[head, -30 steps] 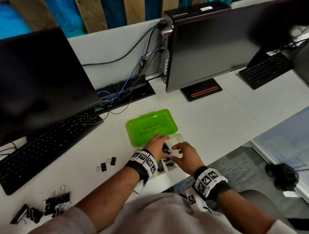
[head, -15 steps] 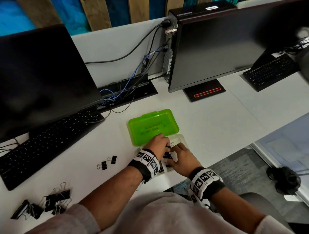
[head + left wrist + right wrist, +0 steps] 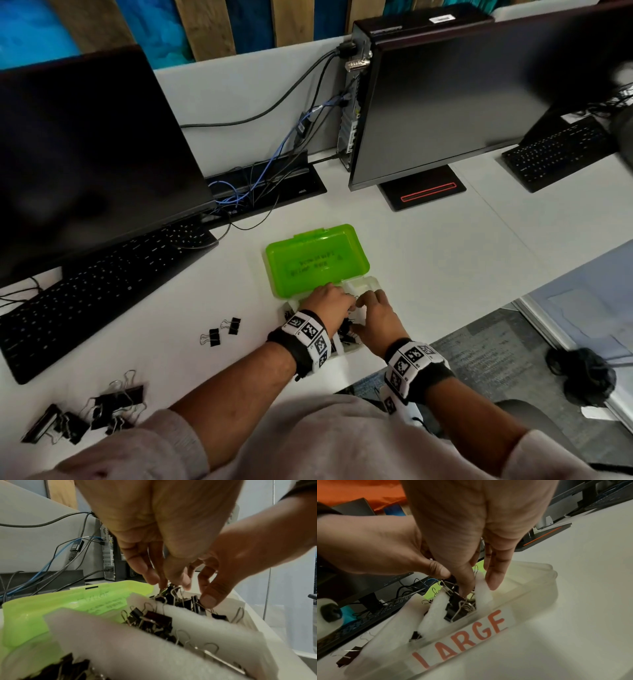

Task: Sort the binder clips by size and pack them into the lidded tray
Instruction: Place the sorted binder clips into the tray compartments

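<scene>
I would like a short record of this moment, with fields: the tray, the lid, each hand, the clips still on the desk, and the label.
tray: translucent tray near the desk edge, white foam dividers, black clips in the compartments
lid: green lid, open, lying flat behind the tray
left hand: left hand fingertips down on clips in the tray
right hand: right hand fingers among the same clips
loose clips: two small clips; larger clip pile at the left
label: LARGE label on the tray wall

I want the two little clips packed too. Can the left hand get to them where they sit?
Probably yes: the two small clips lie loose on bare desk, just left of the left hand, with nothing between.
</scene>
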Motion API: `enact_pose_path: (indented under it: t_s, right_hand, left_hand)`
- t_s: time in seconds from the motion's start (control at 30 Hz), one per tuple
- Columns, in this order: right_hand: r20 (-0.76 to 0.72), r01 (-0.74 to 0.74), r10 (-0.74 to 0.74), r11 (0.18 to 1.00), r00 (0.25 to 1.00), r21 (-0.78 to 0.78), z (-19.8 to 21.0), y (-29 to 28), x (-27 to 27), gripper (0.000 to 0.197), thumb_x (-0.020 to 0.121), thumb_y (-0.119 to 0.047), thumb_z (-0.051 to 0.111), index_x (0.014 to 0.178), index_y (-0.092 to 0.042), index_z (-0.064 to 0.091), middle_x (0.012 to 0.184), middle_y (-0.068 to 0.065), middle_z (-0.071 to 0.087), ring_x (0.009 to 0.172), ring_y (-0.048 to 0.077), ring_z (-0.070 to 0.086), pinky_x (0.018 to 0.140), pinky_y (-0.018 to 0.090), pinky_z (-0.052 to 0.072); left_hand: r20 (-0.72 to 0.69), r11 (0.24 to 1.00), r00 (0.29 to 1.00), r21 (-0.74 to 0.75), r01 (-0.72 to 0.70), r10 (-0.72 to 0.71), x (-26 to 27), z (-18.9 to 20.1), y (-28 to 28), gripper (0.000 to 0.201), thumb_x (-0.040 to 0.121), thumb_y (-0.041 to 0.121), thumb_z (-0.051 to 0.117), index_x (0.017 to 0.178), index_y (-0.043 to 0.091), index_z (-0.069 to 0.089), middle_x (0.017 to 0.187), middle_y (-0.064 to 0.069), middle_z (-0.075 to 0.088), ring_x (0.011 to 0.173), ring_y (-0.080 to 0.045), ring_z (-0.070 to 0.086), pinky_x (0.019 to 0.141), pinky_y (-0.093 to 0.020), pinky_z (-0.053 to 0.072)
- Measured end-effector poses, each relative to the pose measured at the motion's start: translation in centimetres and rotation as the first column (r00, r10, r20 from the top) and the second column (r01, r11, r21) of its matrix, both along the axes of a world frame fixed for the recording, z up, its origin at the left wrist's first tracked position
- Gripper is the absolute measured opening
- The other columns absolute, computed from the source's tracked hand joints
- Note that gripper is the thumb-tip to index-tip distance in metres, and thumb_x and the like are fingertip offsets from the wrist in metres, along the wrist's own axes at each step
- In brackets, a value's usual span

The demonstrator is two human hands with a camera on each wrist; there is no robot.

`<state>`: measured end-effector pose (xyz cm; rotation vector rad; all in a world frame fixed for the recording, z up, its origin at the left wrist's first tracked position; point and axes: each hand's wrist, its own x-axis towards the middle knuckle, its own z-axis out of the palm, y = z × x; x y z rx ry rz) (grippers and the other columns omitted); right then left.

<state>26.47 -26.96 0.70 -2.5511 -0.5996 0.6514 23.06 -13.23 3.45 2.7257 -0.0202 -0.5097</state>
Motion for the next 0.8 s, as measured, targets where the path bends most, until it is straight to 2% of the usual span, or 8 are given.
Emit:
enact_pose_path:
  t_s: [0.13,0.23,0.33,0.47,0.57,0.63,0.7,0.8]
  right_hand:
    - [-0.042,0.027,-0.026,0.999,0.999,0.028,-0.3,0.1,0.4,0.064,0.073,-0.014,0.077,0.125,-0.006,0.042,0.117,0.016,0.058,0.104,0.031,0.058,0.084,0.033,0.046]
    - [-0.099,0.059,-0.06,0.998,0.993,-0.009,-0.7,0.3,1.1,0.078,0.069,-0.017,0.081,0.132,-0.008,0.036,0.109,0.014,0.065,0.1,0.028,0.061,0.077,0.024,0.041]
    - [-0.125,0.066,-0.072,0.997,0.99,-0.046,-0.9,0.6,1.5,0.079,0.07,-0.02,0.08,0.134,-0.008,0.035,0.102,0.013,0.068,0.1,0.027,0.062,0.073,0.021,0.037]
    - [-0.112,0.042,-0.043,0.999,0.993,-0.015,-1.1,0.6,1.1,0.072,0.074,-0.021,0.074,0.132,-0.007,0.035,0.114,0.017,0.06,0.115,0.028,0.053,0.088,0.026,0.04]
    - [-0.096,0.026,-0.025,1.0,0.995,0.012,-0.9,0.3,0.5,0.068,0.078,-0.025,0.07,0.133,-0.005,0.034,0.126,0.015,0.05,0.117,0.03,0.052,0.094,0.033,0.042]
    - [-0.09,0.026,-0.023,0.999,0.996,0.034,-0.8,0.4,0.1,0.068,0.079,-0.025,0.068,0.133,-0.004,0.032,0.132,0.015,0.044,0.116,0.032,0.053,0.095,0.037,0.044]
    - [-0.097,0.047,-0.042,0.998,0.994,0.05,-0.8,0.6,0.0,0.072,0.079,-0.024,0.069,0.135,-0.005,0.028,0.132,0.017,0.044,0.113,0.035,0.056,0.094,0.04,0.047]
    - [-0.098,0.028,-0.023,0.998,0.995,0.054,-0.7,1.0,0.1,0.079,0.077,-0.023,0.072,0.137,-0.005,0.024,0.134,0.018,0.042,0.109,0.035,0.058,0.092,0.04,0.048]
  left_hand:
    - [0.056,0.988,0.996,0.142,0.057,-0.066,-0.2,-0.7,-0.5,0.032,0.087,0.004,0.045,0.116,0.014,0.054,0.114,-0.014,0.058,0.112,-0.033,0.047,0.092,-0.04,0.038]
    - [0.076,0.973,0.994,0.221,0.062,-0.081,-0.4,-1.2,-0.6,0.028,0.09,0.012,0.046,0.117,0.018,0.053,0.117,-0.011,0.059,0.114,-0.031,0.046,0.094,-0.04,0.033]
    - [0.074,0.965,0.994,0.258,0.053,-0.075,-0.1,-1.7,-0.5,0.025,0.091,0.021,0.05,0.115,0.022,0.054,0.114,-0.008,0.062,0.113,-0.029,0.045,0.094,-0.041,0.031]
    - [0.122,0.975,0.992,0.221,0.008,-0.035,0.3,-1.9,-0.2,0.029,0.092,0.036,0.05,0.114,0.018,0.054,0.118,-0.007,0.056,0.117,-0.029,0.039,0.095,-0.042,0.03]
    - [0.155,0.988,0.988,0.156,-0.015,-0.01,0.0,-2.1,0.1,0.033,0.09,0.04,0.052,0.112,0.015,0.053,0.115,-0.007,0.055,0.114,-0.028,0.042,0.092,-0.042,0.033]
    - [0.192,0.987,0.98,0.136,-0.083,0.056,-0.1,-2.0,0.3,0.028,0.093,0.037,0.048,0.108,0.015,0.055,0.11,-0.007,0.059,0.111,-0.028,0.045,0.09,-0.041,0.034]
    - [0.225,0.982,0.968,0.13,-0.139,0.108,-0.1,-1.6,0.5,0.021,0.093,0.025,0.046,0.109,0.017,0.056,0.107,-0.005,0.063,0.109,-0.028,0.047,0.089,-0.041,0.035]
    - [0.211,0.992,0.973,0.071,-0.106,0.089,0.1,-1.2,0.8,0.023,0.089,0.021,0.05,0.112,0.023,0.057,0.11,-0.001,0.063,0.11,-0.026,0.047,0.092,-0.04,0.035]
